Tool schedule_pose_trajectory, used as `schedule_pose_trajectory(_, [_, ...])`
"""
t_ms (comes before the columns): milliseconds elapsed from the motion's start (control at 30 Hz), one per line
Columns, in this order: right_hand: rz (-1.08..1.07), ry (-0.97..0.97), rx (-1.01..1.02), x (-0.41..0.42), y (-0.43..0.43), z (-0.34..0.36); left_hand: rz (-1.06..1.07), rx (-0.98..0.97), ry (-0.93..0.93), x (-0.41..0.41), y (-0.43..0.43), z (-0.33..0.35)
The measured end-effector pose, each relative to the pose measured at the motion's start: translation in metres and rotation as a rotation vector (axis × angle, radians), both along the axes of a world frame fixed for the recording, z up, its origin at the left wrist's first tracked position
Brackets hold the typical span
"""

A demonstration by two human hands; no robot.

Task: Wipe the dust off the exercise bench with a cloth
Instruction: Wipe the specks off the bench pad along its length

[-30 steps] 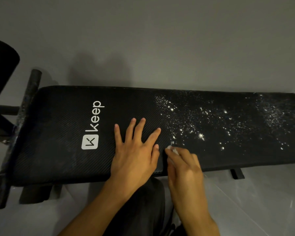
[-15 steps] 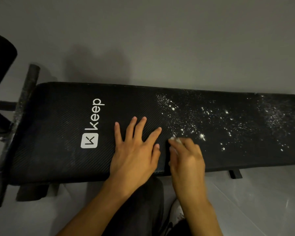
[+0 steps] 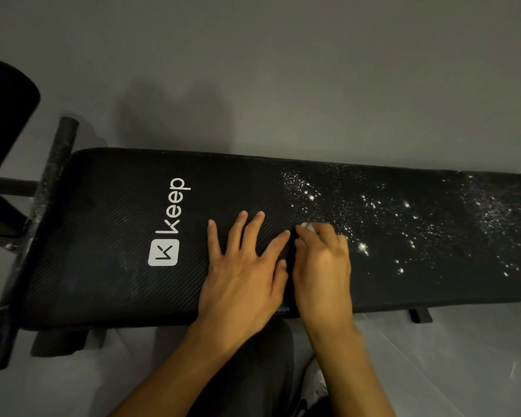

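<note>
A long black padded exercise bench with a white "keep" logo lies across the view. White dust specks cover its right half; the left half looks dark and clean. My left hand lies flat on the pad with fingers spread, just right of the logo. My right hand is beside it, fingers curled over a small white cloth, of which only a tip shows at the fingertips, at the left edge of the dusty patch.
A black foam roller and a black crossbar stand at the bench's left end. A grey wall runs behind the bench. Pale floor tiles lie in front, with my dark trouser leg between the arms.
My right hand with the cloth has slid away from me across the pad, from near the front edge to the middle. My left hand has stayed in place.
</note>
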State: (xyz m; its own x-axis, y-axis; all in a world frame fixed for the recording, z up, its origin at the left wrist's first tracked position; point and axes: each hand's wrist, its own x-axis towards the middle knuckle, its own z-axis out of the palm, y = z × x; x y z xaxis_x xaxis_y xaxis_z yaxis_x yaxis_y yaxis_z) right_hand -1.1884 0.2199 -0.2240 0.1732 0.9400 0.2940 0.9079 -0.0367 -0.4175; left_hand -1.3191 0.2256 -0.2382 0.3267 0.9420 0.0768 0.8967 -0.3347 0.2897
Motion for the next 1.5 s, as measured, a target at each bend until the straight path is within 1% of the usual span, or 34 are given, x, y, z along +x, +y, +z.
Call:
schedule_pose_trajectory(100, [0.074,0.014,-0.031,-0.003,-0.028,0.001,0.001,0.011,-0.013,0.000,0.000,0.000])
schedule_pose_trajectory(167, [0.081,-0.001,-0.027,0.002,-0.034,0.002,0.011,0.011,-0.014,0.000,0.000,0.000])
schedule_pose_trajectory(333, [-0.003,-0.046,-0.013,0.002,0.026,-0.002,0.043,0.002,0.008,0.001,-0.001,0.003])
schedule_pose_trajectory(400, [0.019,-0.049,-0.023,-0.001,0.030,0.000,0.063,0.003,0.019,0.001,-0.001,0.003])
schedule_pose_trajectory(567, [0.130,-0.023,-0.018,-0.004,-0.021,0.007,0.089,0.006,-0.004,0.001,0.001,0.002])
schedule_pose_trajectory(633, [0.114,-0.045,-0.032,-0.001,-0.011,0.004,0.093,-0.002,-0.012,0.001,0.003,0.002])
schedule_pose_trajectory(767, [0.025,-0.059,-0.062,-0.005,0.051,0.004,0.081,-0.023,-0.003,-0.002,0.011,0.004])
schedule_pose_trajectory(833, [0.053,-0.061,-0.058,-0.010,0.064,0.007,0.076,-0.014,0.000,-0.004,0.022,0.006])
schedule_pose_trajectory(933, [0.138,-0.063,-0.004,-0.009,0.038,0.005,0.077,-0.016,-0.007,-0.008,0.043,0.005])
schedule_pose_trajectory(1033, [0.145,-0.042,-0.050,-0.001,0.012,0.005,0.085,0.003,-0.003,-0.011,0.054,0.000])
schedule_pose_trajectory(1233, [0.055,0.023,-0.033,-0.005,0.083,0.011,0.084,0.008,0.010,-0.011,0.053,0.000])
schedule_pose_trajectory(1300, [0.089,0.009,-0.049,-0.006,0.081,0.009,0.090,0.009,0.005,-0.012,0.053,0.000])
schedule_pose_trajectory(1433, [0.138,0.028,-0.040,0.003,0.045,0.006,0.095,0.018,0.007,-0.011,0.053,-0.002])
schedule_pose_trajectory(1500, [0.125,0.010,-0.029,0.005,0.054,0.006,0.099,0.018,0.010,-0.011,0.054,-0.002])
